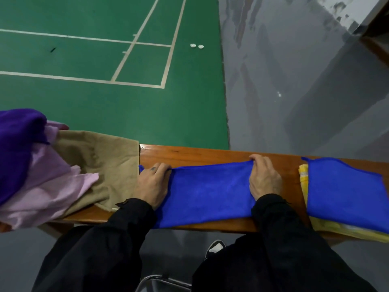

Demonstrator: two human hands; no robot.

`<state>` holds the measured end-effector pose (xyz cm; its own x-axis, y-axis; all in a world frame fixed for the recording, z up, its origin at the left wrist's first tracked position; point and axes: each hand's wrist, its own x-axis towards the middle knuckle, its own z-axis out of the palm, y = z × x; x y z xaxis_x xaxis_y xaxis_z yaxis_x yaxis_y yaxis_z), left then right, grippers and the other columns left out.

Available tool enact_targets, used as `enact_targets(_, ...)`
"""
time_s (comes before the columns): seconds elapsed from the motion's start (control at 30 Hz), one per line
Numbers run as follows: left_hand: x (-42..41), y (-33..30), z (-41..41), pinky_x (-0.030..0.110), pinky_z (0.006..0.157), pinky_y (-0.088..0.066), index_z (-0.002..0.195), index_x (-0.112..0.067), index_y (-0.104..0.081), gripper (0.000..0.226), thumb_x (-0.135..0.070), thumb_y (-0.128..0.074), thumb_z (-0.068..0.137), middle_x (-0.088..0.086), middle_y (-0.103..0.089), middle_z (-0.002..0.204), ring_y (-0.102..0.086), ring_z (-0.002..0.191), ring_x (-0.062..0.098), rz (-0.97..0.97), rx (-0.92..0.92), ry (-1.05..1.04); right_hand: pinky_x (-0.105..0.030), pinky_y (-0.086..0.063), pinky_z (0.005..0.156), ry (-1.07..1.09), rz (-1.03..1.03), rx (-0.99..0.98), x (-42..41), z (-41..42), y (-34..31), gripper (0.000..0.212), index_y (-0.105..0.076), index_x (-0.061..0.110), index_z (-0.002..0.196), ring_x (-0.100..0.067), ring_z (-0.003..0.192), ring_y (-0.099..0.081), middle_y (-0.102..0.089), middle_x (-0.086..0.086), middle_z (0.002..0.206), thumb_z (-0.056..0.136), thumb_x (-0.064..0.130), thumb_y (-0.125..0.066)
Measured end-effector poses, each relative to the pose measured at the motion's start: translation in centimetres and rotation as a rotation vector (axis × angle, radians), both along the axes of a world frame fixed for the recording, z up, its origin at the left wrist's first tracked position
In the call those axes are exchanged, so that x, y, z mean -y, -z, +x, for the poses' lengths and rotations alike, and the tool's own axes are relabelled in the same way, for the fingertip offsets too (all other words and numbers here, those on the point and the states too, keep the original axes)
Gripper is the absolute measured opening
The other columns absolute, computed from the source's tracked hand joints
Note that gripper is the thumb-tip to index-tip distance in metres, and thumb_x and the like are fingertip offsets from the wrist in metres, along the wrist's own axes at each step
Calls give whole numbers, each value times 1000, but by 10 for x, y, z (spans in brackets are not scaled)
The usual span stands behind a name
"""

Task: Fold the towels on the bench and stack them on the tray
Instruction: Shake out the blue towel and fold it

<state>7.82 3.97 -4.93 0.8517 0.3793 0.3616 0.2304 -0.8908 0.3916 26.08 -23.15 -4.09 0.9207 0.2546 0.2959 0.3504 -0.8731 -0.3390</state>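
A blue towel [208, 192] lies folded in a long strip across the wooden bench [210, 153] in front of me. My left hand [152, 184] pinches its far left corner, and my right hand [264, 178] pinches its far right corner, fingers curled over the far edge. To the right, another folded blue towel [345, 192] lies on top of a yellow towel [304, 182]. At the left lies a loose heap: a tan towel [101, 161], a pink towel [46, 186] and a purple towel [19, 140]. No tray shows.
Beyond the bench lie a green court floor [105, 60] with white lines and a grey floor [294, 81]. Two small white objects [196, 46] lie on the court. My black sleeves and legs fill the foreground, with a shoe [214, 247] below the bench.
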Motion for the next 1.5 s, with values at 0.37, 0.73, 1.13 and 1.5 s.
enact_targets(0.37,-9,2,17,35,70,-44,95,-18,-64,16,-32,-59,100,2,-63,88,-57,80,24,-109,-85,-154,-36,-43,68,114,-16,-50,-5,16,4,24,-63,22,120,-36,93,-64,-64,-7,114,108,30,-44)
enact_targets(0.73,-5,-7,12,46,94,-50,131,-16,-58,40,-41,-44,103,11,-67,115,-57,109,32,-101,-184,-121,-43,-44,93,195,381,-436,7,42,-22,46,-67,5,112,-42,110,-59,-67,-23,119,110,40,-37)
enact_targets(1.13,59,0,-2,52,124,6,162,-38,-10,71,-69,-13,98,-4,3,170,5,157,20,151,-504,200,-39,-59,83,367,1029,-581,15,51,-19,17,-71,8,105,-21,82,-68,-71,-6,89,100,20,-61)
enact_targets(1.5,50,6,-20,56,123,5,161,-38,0,75,-75,-4,96,-2,8,168,11,156,20,241,-527,247,-33,-28,122,-637,-90,53,-16,-54,-26,55,-40,26,157,-17,148,-36,-36,-1,164,106,45,-40)
